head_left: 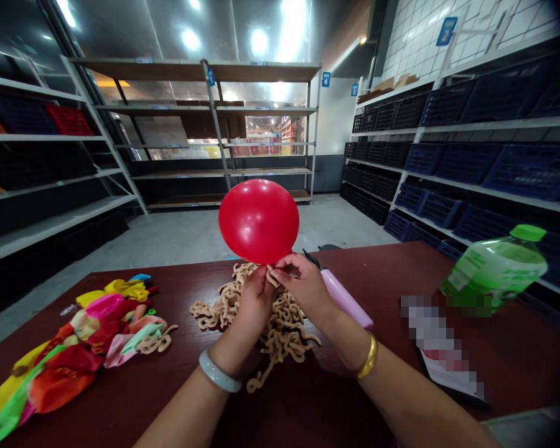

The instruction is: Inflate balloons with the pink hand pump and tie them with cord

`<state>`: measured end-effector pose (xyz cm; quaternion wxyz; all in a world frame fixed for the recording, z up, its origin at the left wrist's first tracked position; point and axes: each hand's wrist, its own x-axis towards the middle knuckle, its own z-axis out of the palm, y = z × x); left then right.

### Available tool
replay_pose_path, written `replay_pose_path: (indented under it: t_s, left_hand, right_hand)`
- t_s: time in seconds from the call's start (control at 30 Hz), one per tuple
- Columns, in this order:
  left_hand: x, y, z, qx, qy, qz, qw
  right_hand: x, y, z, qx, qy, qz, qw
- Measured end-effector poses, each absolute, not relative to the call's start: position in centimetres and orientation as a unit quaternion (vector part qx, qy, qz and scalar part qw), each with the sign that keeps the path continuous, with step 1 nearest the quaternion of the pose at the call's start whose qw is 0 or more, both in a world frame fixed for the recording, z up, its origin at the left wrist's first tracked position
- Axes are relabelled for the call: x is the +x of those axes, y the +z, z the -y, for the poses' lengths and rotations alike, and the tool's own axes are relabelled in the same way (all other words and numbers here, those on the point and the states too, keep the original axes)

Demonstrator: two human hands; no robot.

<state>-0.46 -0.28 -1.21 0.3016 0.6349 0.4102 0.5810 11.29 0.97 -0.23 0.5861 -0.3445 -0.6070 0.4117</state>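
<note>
A blown-up red balloon [258,219] stands upright above the middle of the dark red table [378,274]. My left hand [254,300] and my right hand [302,283] meet at its neck, both closed in a pinch on the neck and on a beige clip from the pile. A heap of beige plastic clips [280,333] lies on the table just under and between my hands. A pink hand pump [346,300] lies behind my right wrist.
A pile of flat, uninflated balloons in several colours [74,342] lies at the table's left. A green plastic bottle [494,269] stands tilted-looking at the right, with a blurred-out item [441,348] beside it. Metal shelving with crates surrounds the room.
</note>
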Motion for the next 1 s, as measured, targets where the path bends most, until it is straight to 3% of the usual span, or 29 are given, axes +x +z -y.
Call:
replay_pose_path:
  t_s: [0.23, 0.43, 0.6, 0.8, 1.0]
  left_hand:
    - [-1.0, -1.8, -0.2, 0.676, 0.545, -0.446, 0.217]
    - [-0.9, -2.3, -0.5, 0.611, 0.571, -0.44, 0.326]
    - [-0.6, -2.0, -0.4, 0.603, 0.583, -0.432, 0.331]
    - [-0.5, -2.7, -0.5, 0.596, 0.576, -0.453, 0.328]
    - [-0.9, -2.8, -0.7, 0.646, 0.552, -0.475, 0.229]
  right_hand:
    - [11.3, -0.4, -1.1, -0.368, 0.376, 0.616, 0.586]
    - [10.6, -0.2, -0.4, -0.336, 0.558, 0.527, 0.546]
    - [10.7, 0.6, -0.1, -0.314, 0.641, 0.409, 0.568]
    - [11.1, 0.8, -0.6, -0.331, 0.616, 0.414, 0.582]
    - [11.4, -0.3, -1.5, -0.368, 0.582, 0.477, 0.547]
